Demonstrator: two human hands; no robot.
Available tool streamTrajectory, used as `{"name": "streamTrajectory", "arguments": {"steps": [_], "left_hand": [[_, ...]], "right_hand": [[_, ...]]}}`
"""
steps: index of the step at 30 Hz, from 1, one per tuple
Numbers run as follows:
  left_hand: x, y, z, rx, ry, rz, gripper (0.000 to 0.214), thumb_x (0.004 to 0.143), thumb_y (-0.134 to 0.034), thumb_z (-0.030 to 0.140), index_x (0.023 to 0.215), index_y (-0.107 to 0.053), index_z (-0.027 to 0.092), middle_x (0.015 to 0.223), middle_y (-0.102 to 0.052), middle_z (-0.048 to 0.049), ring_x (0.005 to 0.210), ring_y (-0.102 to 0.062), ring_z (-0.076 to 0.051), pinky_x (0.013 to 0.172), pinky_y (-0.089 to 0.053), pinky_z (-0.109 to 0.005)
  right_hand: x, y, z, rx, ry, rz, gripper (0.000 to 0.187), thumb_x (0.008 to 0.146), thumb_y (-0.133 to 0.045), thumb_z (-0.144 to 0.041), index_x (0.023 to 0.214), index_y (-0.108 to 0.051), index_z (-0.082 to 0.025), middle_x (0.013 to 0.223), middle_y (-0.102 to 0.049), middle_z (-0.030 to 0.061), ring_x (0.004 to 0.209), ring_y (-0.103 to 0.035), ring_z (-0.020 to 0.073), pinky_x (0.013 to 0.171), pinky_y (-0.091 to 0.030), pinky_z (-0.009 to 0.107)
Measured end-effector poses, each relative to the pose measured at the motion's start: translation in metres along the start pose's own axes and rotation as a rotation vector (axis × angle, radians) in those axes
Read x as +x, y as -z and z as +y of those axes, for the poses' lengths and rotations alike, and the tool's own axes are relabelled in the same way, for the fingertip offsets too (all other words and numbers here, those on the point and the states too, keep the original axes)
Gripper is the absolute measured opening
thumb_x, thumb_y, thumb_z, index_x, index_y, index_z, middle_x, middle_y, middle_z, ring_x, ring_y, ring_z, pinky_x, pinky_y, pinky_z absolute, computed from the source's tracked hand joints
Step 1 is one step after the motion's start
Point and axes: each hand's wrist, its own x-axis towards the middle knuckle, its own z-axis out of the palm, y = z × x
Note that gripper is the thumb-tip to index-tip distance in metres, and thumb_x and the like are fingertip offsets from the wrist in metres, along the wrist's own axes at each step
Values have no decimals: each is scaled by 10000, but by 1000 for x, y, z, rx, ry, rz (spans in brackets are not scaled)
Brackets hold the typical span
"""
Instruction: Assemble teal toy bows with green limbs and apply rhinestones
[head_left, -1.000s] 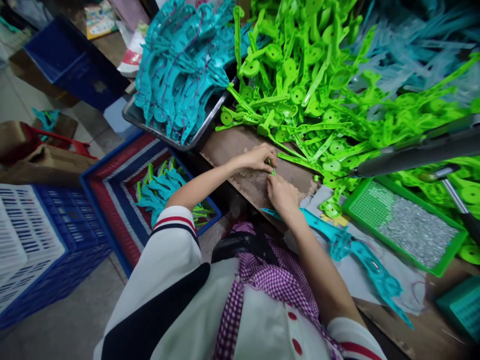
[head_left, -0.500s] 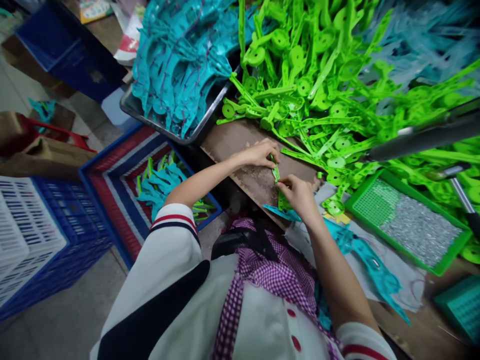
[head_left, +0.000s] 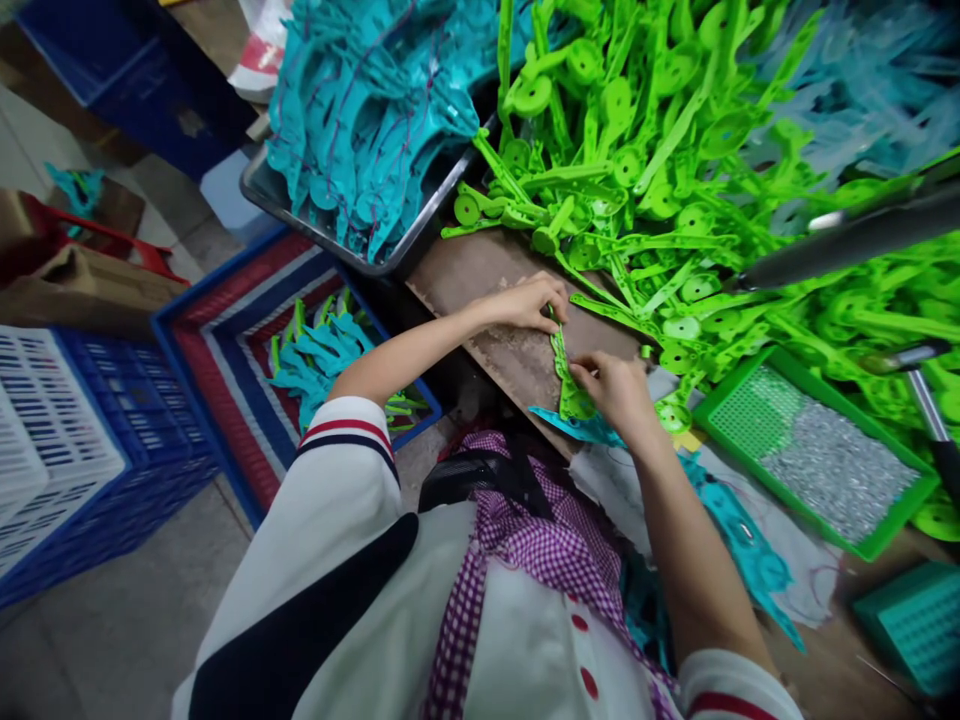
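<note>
My left hand [head_left: 525,302] pinches the upper end of a flat green plastic piece [head_left: 564,375] that lies on the worn wooden bench [head_left: 480,280]. My right hand [head_left: 616,388] grips the same piece lower down, fingers closed on its edge. Under that hand a teal plastic piece [head_left: 720,510] stretches to the right across a white cloth. A big heap of green plastic parts [head_left: 675,170] rises just beyond both hands.
A metal tray of teal parts [head_left: 360,120] sits at the bench's far left. A green tray of small silvery bits [head_left: 817,450] lies to the right. On the floor stand a striped crate with teal parts [head_left: 247,370] and a blue-and-white crate [head_left: 75,450]. A dark tool arm [head_left: 847,240] crosses the right side.
My hands have drawn apart along the green piece, which now shows between them. The right hand has shifted right and toward me; the view has tilted slightly.
</note>
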Motion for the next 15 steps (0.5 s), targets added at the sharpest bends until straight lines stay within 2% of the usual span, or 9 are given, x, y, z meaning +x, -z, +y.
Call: {"name": "streamTrajectory", "arguments": {"steps": [4,10,15], "left_hand": [[-1,1,2,-17,5,-4,187,797,-805,294,978,-809,249,1222,-701,-69,1269,-512,-307,1076,-330,-468],[-2,2,2,-15,-5,-17,194,813,-782,307,997,-805,250,1221,-701,-73,1270,-507,-310,1087,-321,-488],[-2,1,1,-37,12,-23,210,813,-789,322,1013,-801,259,1239,-686,-62,1293,-488,-311,1117,-282,-489]], "right_hand": [[0,1,2,-72,78,-33,252,935,-536,-210,1045,-757,-158,1018,-793,123,937,-736,247,821,-489,318],[4,3,2,-204,3,-29,233,932,-565,-254,992,-767,-155,962,-797,131,895,-742,258,752,-461,314],[2,4,0,-103,-12,-18,247,911,-594,-326,966,-780,-173,844,-787,106,786,-724,235,695,-435,298]]}}
